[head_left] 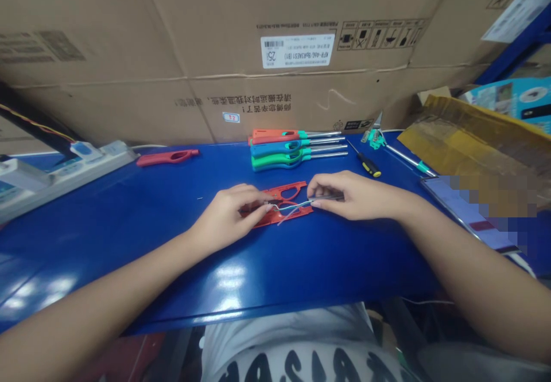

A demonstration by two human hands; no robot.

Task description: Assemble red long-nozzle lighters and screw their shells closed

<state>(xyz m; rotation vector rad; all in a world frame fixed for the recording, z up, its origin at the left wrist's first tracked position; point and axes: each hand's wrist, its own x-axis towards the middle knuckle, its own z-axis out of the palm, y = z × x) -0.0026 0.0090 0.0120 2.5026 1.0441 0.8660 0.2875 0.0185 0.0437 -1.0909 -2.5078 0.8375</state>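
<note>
Two orange-red lighter casing halves (284, 189) lie side by side on the blue table, inner sides up, beneath my fingers. My left hand (228, 210) is closed in a pinch at the casing's left part, around a small dark piece where the wires end; fingertips partly cover it. Thin white and blue-green wires (290, 206) run from there across to my right hand (346, 195). That hand pinches a thin grey tube (334, 197), mostly hidden by the fingers. A thin clear tube (287, 216) slants below the wires, over the lower casing half.
Several assembled lighters (278, 149) in orange, blue and green lie behind my hands. Left of them is a red casing (167, 158); right, a screwdriver (369, 165) and a lighter rod (407, 157). A power strip (64, 175), phone (469, 215) and large carton (206, 43) border the table.
</note>
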